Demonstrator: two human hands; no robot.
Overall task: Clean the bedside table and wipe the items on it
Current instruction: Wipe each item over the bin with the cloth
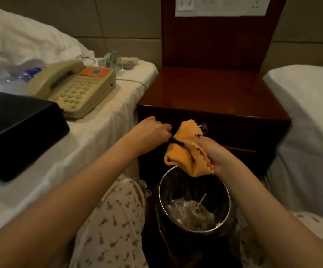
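Note:
An orange cloth [185,153] hangs bunched over the bin, and my right hand [214,155] grips it from the right. My left hand [152,130] is curled beside the cloth's left edge and pinches a thin dark strand [177,142] lying across the cloth. Behind both hands stands the dark wooden bedside table [213,93], its top bare. On the bed to the left lie a beige telephone [75,88], a black box [15,132] and a plastic water bottle [19,76].
A round bin [193,206] with a black liner and rubbish sits on the floor between my knees, right under the cloth. A glass and small items [122,61] lie at the head of the left bed. A second white bed [311,122] is at the right.

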